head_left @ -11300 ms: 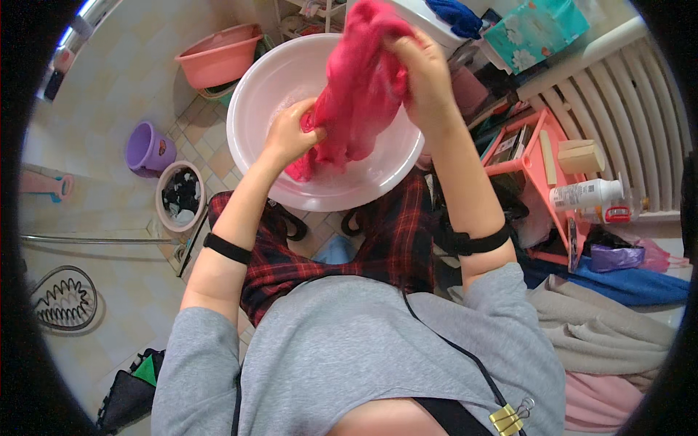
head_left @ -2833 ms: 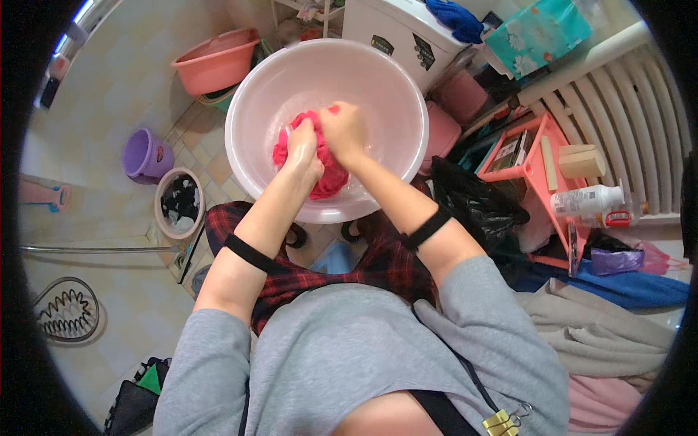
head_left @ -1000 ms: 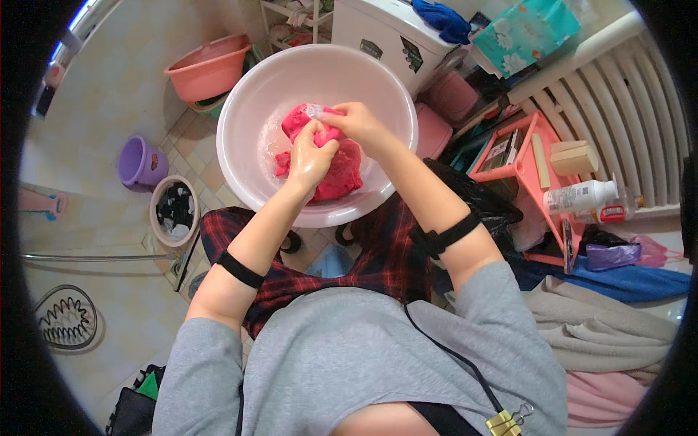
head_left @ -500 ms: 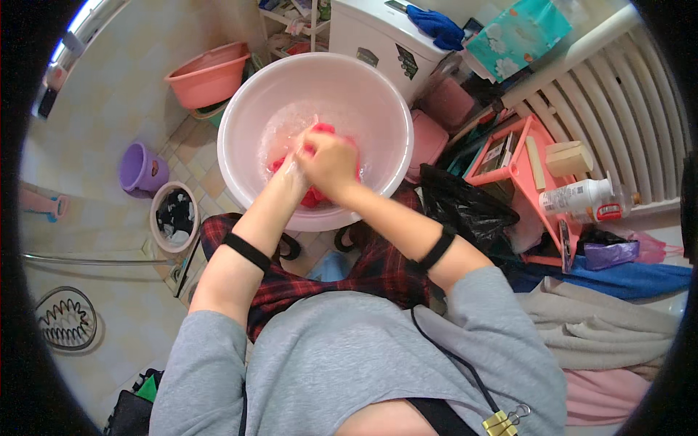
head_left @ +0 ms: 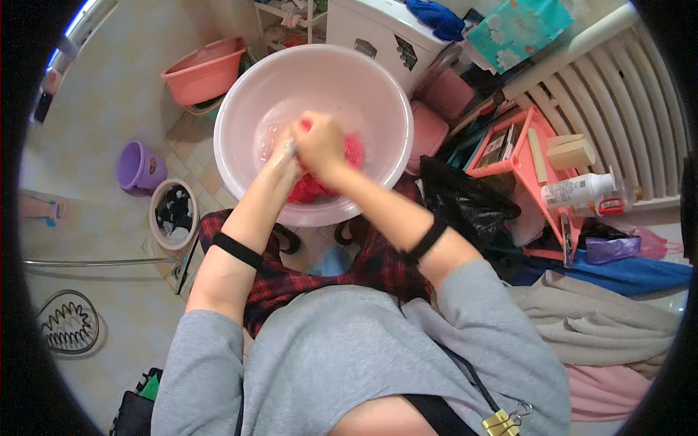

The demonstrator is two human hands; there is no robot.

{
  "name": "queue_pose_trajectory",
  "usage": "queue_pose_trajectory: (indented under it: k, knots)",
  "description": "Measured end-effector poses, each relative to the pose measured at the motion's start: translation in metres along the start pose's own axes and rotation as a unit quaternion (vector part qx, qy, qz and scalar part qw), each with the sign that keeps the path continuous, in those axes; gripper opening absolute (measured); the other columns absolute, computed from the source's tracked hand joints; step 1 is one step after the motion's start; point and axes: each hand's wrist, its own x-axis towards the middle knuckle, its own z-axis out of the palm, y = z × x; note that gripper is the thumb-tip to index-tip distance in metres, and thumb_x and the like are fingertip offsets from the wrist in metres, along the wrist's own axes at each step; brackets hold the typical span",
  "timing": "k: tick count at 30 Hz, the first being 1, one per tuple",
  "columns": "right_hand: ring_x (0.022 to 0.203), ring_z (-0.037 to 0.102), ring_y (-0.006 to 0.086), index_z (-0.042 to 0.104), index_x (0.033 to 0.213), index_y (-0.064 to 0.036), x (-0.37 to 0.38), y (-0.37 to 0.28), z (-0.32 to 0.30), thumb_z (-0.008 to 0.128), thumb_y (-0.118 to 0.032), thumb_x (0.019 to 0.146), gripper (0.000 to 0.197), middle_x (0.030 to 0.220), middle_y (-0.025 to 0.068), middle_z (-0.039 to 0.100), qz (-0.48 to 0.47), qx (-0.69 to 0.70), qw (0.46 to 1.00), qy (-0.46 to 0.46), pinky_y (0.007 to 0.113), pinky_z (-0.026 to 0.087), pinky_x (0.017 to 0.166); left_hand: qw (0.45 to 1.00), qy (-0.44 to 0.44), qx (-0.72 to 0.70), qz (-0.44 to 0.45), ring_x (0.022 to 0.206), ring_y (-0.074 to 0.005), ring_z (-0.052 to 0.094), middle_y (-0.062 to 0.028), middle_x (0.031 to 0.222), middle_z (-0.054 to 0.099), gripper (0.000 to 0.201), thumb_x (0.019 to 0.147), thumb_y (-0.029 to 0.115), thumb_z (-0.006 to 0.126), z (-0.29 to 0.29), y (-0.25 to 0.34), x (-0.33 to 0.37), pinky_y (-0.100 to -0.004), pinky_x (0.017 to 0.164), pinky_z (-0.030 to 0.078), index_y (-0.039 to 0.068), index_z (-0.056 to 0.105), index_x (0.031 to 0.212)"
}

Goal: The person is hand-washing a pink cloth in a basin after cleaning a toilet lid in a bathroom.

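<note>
In the large pale pink basin (head_left: 251, 91) lies a wet red cloth (head_left: 314, 190), bunched up, with part of it to the right of my hands. My right hand (head_left: 321, 144) is closed in a fist with a bit of red showing at its fingers. Pressed against it from the left is my left hand (head_left: 286, 151), streaked with white suds and closed on the cloth. Its fingers are mostly hidden behind the right hand. Sudsy water covers the basin's bottom.
On the left stand a purple bucket (head_left: 139, 167), a small tub (head_left: 154, 227) of dark laundry and stacked pink basins (head_left: 207, 73). A black plastic bag (head_left: 465, 203) and a pink shelf rack (head_left: 534, 163) with bottles are at the right. A white cabinet (head_left: 378, 36) is behind the basin.
Both hands have shifted slightly up and left, pressed together with the cloth. More of the red cloth shows to their right and below. The right hand is blurred by motion.
</note>
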Motion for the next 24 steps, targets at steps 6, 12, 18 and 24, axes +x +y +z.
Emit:
queue_pose_trajectory:
  k: [6, 12, 18, 24]
  knots:
    - [0.102, 0.058, 0.0315, 0.056, 0.105, -0.0073, 0.008, 0.030, 0.015, 0.066, -0.029, 0.084, 0.031, 0.104, 0.0181, 0.060, 0.074, 0.244, 0.965, 0.057, 0.040, 0.047, 0.083, 0.948, -0.202, -0.246, -0.024, 0.101, -0.0242, 0.062, -0.0122, 0.109, 0.063, 0.034, 0.098, 0.033, 0.044, -0.003, -0.006, -0.006, -0.0416, 0.091, 0.051, 0.006, 0.056, 0.115]
    - [0.074, 0.062, 0.0400, 0.065, 0.082, -0.0045, 0.037, 0.040, -0.032, 0.063, -0.024, 0.082, 0.020, 0.078, 0.0199, 0.065, 0.088, 0.095, 0.985, 0.113, 0.047, 0.049, 0.064, 0.966, -0.131, -0.222, -0.031, 0.109, -0.0236, 0.057, -0.0116, 0.113, 0.061, 0.028, 0.100, 0.024, 0.041, 0.046, 0.005, -0.019, -0.0398, 0.102, 0.042, 0.006, 0.054, 0.117]
    - [0.062, 0.060, 0.0322, 0.063, 0.073, -0.0075, -0.037, -0.043, -0.029, 0.065, -0.022, 0.083, 0.018, 0.070, 0.0147, 0.063, -0.258, 0.011, 0.964, 0.058, 0.042, 0.047, 0.057, 0.943, -0.286, -0.156, -0.061, 0.096, -0.0210, 0.062, -0.0085, 0.106, 0.064, 0.032, 0.100, 0.034, 0.044, -0.014, 0.010, -0.005, -0.0380, 0.087, 0.051, 0.008, 0.057, 0.113]
    - [0.073, 0.066, 0.0361, 0.068, 0.074, -0.0112, 0.020, 0.053, -0.021, 0.066, -0.033, 0.076, 0.022, 0.076, 0.0168, 0.067, 0.096, -0.091, 0.991, -0.017, 0.046, 0.051, 0.064, 0.985, 0.040, -0.120, -0.114, 0.073, -0.0248, 0.065, -0.0090, 0.084, 0.065, 0.037, 0.098, 0.042, 0.047, 0.029, -0.018, -0.004, -0.0385, 0.065, 0.054, 0.010, 0.057, 0.083]
